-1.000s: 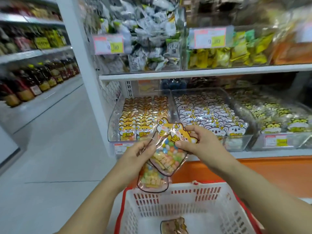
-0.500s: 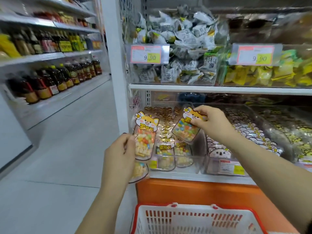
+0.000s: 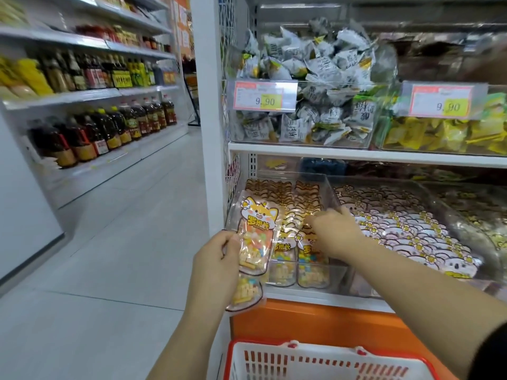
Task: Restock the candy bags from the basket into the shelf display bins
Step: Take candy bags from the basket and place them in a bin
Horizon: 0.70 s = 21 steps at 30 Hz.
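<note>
- Upper centre holds grey snack packets [image 3: 315, 78] and a price tag [image 3: 264, 96]; the red basket [image 3: 315, 360] sits bottom centre.
- The left hand [image 3: 216, 267] grips two candy bags [image 3: 256, 234], which cover the left front of the clear bin [image 3: 337, 266].
- The right hand [image 3: 334, 234] reaches into that bin onto stocked bags [image 3: 279, 198]; I cannot tell its grip.

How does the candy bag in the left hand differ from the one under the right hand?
The held bag, gripped by the left hand, is outside the bin, before its corner; the placed bag stands inside the bin's front row. The held bag shows its whole cat face; the right hand partly covers the placed bag's top. Both have the same orange cat print and coloured sweets.
</note>
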Tool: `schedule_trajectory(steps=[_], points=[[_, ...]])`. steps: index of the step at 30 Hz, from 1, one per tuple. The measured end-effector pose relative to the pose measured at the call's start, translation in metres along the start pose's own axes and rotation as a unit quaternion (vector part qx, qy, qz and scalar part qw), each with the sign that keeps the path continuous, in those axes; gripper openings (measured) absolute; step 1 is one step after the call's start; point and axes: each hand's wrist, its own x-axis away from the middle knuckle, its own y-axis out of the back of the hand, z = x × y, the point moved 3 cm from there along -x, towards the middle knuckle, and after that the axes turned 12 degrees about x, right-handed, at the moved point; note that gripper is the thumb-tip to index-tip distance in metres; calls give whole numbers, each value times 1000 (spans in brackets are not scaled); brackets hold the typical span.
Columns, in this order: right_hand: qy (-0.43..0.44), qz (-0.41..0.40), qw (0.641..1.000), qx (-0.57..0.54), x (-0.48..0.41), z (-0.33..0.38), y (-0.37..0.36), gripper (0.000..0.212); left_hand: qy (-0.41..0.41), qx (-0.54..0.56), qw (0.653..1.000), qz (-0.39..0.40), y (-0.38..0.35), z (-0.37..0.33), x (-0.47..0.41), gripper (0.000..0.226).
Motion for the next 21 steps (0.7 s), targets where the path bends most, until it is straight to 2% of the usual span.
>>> schedule_trajectory(steps=[1, 2, 3, 4, 5, 6, 7, 9, 12, 14, 17, 21], points=[[-17, -35, 997, -64, 2, -2, 10, 36, 5, 3, 1000, 1, 0, 1, -1, 22], [-36, -64, 981, -181, 6, -4, 22, 38, 12, 7, 1000, 2, -1, 2, -1, 22], [-44, -70, 940, -331, 12, -5, 36, 39, 17, 13, 1000, 5, -1, 2, -2, 22], [-35, -37, 878, -477, 16, -2, 47, 40, 21, 20, 1000, 10, -2, 2, -2, 22], [-13, 16, 814, -580, 21, 3, 57, 39, 24, 29, 999, 18, -4, 1, -1, 22], [14, 58, 779, -624, 23, 7, 63, 38, 29, 42, 998, 27, -5, 1, -1, 22], [43, 81, 776, -624, 25, 11, 69, 38, 35, 54, 997, 34, -7, -1, 1, 22], [55, 59, 791, -606, 24, 12, 72, 29, 39, 63, 997, 16, -5, -1, 1, 22], [-57, -63, 771, -632, 13, -4, 64, 20, 34, 67, 994, -74, 12, -2, -3, 24], [-121, -125, 789, -589, 8, -10, 55, 21, 26, 47, 993, -108, 21, -3, -4, 29], [-95, -109, 830, -538, 0, 8, 45, 13, 15, 33, 994, -106, 23, -6, -4, 32], [-9, -55, 883, -466, -15, 56, 36, 23, 12, 37, 995, -97, 22, -8, -3, 33]])
